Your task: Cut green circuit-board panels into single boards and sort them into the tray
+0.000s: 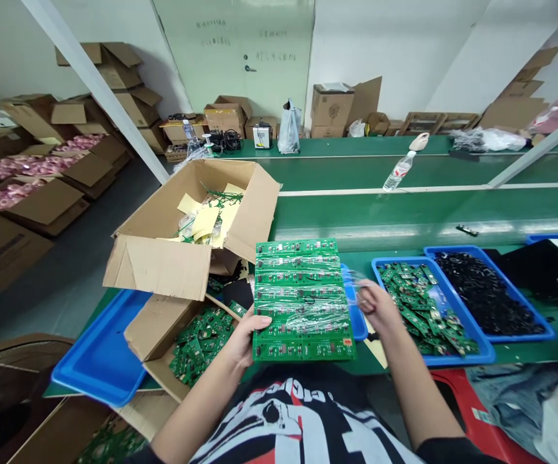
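My left hand [244,335] grips the lower left edge of a green circuit board panel [303,351], thumb on top. Held upright in front of my chest, the panel carries rows of small parts, and clear plastic wrap [315,316] lies across its middle in shiny creases. To the right of the panel, my right hand [375,306] is closed on a strand of the same clear wrap, which stretches toward the panel's edge. A blue tray [357,322] shows partly behind the panel.
A cardboard box [160,264] with paper and scraps stands at left, above a carton of small green boards [202,348]. At far left lies a blue tray [100,348]. Right are trays of green boards [414,303] and black parts [486,290]. A bottle [399,173] stands behind.
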Motion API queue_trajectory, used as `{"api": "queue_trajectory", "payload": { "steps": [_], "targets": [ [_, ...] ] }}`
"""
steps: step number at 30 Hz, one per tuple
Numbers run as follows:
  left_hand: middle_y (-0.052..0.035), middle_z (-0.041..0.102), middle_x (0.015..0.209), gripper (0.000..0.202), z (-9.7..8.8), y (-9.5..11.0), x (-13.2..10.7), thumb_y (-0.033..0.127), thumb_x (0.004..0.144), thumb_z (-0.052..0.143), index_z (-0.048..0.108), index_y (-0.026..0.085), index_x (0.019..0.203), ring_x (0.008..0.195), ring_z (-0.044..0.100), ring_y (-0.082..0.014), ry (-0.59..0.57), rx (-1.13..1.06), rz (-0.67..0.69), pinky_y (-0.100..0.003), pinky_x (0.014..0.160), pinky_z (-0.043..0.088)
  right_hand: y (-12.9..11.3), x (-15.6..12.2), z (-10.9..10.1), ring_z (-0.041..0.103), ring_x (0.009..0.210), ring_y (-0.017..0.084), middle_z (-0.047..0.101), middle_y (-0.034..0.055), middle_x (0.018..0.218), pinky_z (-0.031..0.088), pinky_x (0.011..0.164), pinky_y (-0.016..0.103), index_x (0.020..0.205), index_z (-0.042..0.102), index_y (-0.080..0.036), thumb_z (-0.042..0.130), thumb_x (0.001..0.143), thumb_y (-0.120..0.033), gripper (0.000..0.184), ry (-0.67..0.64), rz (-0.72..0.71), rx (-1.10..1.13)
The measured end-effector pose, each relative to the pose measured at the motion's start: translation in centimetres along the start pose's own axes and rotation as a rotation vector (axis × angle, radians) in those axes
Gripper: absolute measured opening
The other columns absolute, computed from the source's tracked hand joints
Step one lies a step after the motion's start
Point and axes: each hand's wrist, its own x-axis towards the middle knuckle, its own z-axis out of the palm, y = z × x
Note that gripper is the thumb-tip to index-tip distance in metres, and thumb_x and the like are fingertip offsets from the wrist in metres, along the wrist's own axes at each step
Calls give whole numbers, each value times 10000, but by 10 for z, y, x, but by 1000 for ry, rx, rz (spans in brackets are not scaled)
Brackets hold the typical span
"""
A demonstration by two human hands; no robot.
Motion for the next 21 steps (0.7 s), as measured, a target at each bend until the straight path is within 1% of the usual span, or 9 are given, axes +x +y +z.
{"api": "queue_trajectory", "payload": {
  "steps": [3,5,6,8,11,14,15,18,21],
  "targets": [
    [-48,689,810,605,-10,2,1,151,513,636,515,171,1106,720,644,-242,44,18,21,-362,620,520,-47,0,-21,268,261,22,289,-120,310,254,270,110,595,525,-183,629,655,-211,123,30,-77,104],
    [-51,690,826,594,-14,3,1,146,529,631,517,175,1112,745,643,-247,42,40,49,-363,637,519,-77,-6,-24,316,274,28,345,-108,325,280,277,109,643,542,-190,617,660,-196,77,42,-142,64],
    [-50,689,843,595,-16,2,1,137,532,631,518,182,1114,761,641,-249,31,52,63,-362,651,517,-89,-11,-21,338,281,34,381,-101,337,295,281,114,692,564,-195,613,660,-201,59,49,-180,32],
    [-45,688,873,599,-18,1,1,119,535,632,518,201,1118,780,640,-249,6,77,73,-363,682,509,-108,-21,-3,383,300,50,456,-79,371,331,289,138,744,592,-208,609,659,-235,91,44,-266,-22],
    [-46,689,877,587,-20,-5,1,111,541,630,521,212,1109,780,640,-249,-6,93,46,-368,708,498,-130,-35,39,520,420,74,582,-40,501,434,373,174,704,611,-217,610,653,-269,73,-18,-440,-16],
    [-58,686,880,562,-20,-14,2,114,533,631,536,199,1081,804,635,-262,-39,100,-10,-382,726,487,-147,-34,87,639,687,168,668,-9,681,517,547,296,695,623,-238,588,658,-300,81,-257,-557,-45],
    [-63,683,890,555,-20,-16,3,118,531,632,540,194,1073,810,634,-265,-63,106,-28,-386,734,483,-152,-27,101,640,774,190,679,-8,750,519,598,335,715,626,-243,570,669,-304,94,-328,-546,-62],
    [-71,673,934,536,-20,-22,3,132,538,624,548,189,1066,824,632,-262,-143,119,-67,-389,754,472,-153,14,133,593,953,194,658,-36,959,490,716,409,837,613,-253,450,755,-254,182,-399,-379,-117],
    [-72,674,934,528,-21,-24,3,130,534,608,558,185,1057,846,627,-267,-221,120,-101,-391,762,466,-126,69,142,531,1064,183,611,-18,1097,453,823,415,942,600,-242,484,740,-190,238,-531,-192,-134]
  ]
}}
